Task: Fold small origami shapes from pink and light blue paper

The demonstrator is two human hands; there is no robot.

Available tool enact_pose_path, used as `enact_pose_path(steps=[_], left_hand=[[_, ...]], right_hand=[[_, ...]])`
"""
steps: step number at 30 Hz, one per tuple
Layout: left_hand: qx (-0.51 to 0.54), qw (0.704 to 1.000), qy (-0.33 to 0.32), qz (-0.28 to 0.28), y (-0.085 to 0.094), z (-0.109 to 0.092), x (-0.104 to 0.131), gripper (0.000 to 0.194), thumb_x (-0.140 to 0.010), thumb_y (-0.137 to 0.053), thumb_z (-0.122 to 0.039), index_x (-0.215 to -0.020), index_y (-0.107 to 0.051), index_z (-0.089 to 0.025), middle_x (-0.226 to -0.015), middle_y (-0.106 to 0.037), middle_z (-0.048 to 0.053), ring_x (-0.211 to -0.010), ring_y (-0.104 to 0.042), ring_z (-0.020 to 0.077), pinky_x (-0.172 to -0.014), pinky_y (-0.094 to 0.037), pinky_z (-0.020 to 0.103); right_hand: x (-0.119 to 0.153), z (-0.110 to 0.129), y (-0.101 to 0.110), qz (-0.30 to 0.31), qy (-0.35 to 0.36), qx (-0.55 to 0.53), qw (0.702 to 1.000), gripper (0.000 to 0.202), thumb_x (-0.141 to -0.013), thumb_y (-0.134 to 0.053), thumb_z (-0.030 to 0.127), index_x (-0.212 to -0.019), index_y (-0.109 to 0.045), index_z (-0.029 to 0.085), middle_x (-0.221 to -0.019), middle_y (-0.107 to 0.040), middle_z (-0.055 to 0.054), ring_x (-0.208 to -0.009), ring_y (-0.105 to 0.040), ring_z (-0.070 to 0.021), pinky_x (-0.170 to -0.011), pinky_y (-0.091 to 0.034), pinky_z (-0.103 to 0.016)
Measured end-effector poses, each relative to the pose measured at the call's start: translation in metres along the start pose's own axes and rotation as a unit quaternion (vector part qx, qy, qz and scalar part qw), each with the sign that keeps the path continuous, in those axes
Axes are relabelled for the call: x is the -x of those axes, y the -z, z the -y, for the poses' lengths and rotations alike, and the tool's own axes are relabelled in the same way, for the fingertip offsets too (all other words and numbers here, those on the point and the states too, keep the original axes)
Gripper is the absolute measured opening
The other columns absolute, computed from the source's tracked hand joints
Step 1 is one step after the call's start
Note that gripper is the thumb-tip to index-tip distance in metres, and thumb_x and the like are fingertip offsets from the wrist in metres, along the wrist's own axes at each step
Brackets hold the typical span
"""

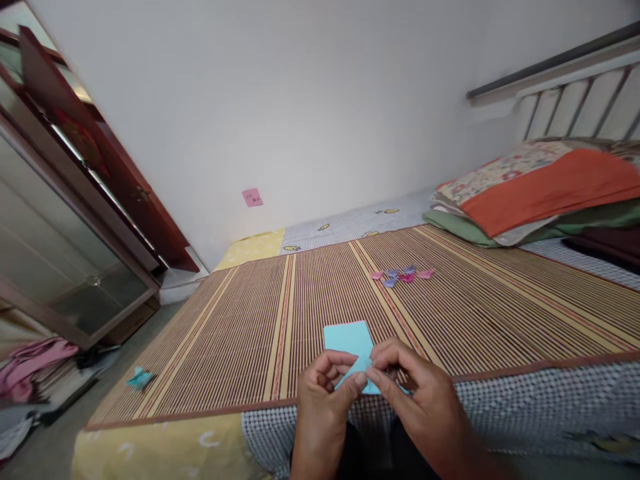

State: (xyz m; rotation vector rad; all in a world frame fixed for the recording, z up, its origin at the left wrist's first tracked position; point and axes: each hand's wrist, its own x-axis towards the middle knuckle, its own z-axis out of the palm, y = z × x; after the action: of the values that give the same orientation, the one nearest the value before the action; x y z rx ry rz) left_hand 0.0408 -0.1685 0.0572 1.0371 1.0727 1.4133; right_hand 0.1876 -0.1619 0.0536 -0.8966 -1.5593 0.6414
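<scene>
pinching a small folded piece of light-blue paper (361, 365) between them, the person's left hand (324, 393) and right hand (424, 390) meet over the near edge of a brown-and-tan striped slatted mat (240, 333). the left fingers are curled nearly closed, thumb pressed on the paper's near face and forefinger behind it; the right thumb and forefinger close on the opposite side, their tips almost touching the left thumb. both grips look light and precise, presumably because thin paper needs its edges controlled without being crushed, and two thumbs so close together can keep a crease from slipping. the exact shape of the piece is partly hidden by the fingers. just beyond them lies a flat, light-blue paper rectangle (345, 335), one sheet or several i cannot tell, perhaps kept there for easy reach. farther back, small folded paper pieces in pink, purple and magenta (406, 277) sit in a loose group, probably set aside to leave working room. a teal folded paper piece (140, 379) rests alone near the mat's left end, well apart from both hands; why it is separate is unclear.
</scene>
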Motion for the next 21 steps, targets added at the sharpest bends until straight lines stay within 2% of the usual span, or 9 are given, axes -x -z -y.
enact_pose_path(steps=[4,21], left_hand=[[0.0,1.0,0.0,0.022,0.0021,-0.0007,-0.0008,0.025,-0.068,-0.089,-0.032,-0.082,-0.075,-0.015,-0.072,-0.073,0.004,-0.067,-0.066,0.0152,-0.067,-0.052,0.025],[-0.022,1.0,-0.018,0.013,-0.0006,-0.0041,0.001,0.021,-0.067,-0.088,-0.027,-0.081,-0.076,-0.016,-0.073,-0.076,0.004,-0.07,-0.069,0.0177,-0.068,-0.054,0.026]], right_hand=[[-0.0001,0.0007,0.0007,0.004,0.004,0.011,1.0,0.018,-0.096,-0.056,0.022,-0.078,-0.057,0.022,-0.078,-0.063,0.0,-0.073,-0.063,-0.0168,-0.066,-0.049,-0.027],[0.0027,0.003,-0.0047,-0.048,0.019,0.02,0.998,0.019,-0.094,-0.058,0.022,-0.075,-0.057,0.022,-0.072,-0.062,0.001,-0.067,-0.063,-0.0155,-0.063,-0.049,-0.024]])
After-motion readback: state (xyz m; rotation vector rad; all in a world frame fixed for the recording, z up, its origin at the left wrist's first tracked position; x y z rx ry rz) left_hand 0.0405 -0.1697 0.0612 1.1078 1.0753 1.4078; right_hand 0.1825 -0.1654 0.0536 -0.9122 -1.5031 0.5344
